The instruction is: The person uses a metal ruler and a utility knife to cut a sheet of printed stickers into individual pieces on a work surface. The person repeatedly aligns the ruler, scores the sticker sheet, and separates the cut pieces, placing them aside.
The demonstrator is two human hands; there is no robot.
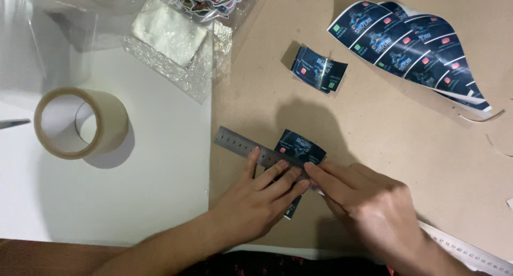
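My left hand (256,198) lies flat with fingers spread, pressing a steel ruler (238,144) down across a small dark blue printed label (301,146) on the brown board (374,126). My right hand (368,201) comes in from the right with fingers together, its fingertips touching the ruler's edge and the label beside my left fingertips. Whether it holds a small tool is hidden. The label's lower part pokes out under my left hand.
A roll of clear tape (80,122) stands on the white sheet (160,163) at left. A cut blue label (319,69) lies above, a curled strip of uncut labels (411,51) at upper right. Plastic wrap with a white pad (170,32) sits at top. Another ruler (470,252) at lower right.
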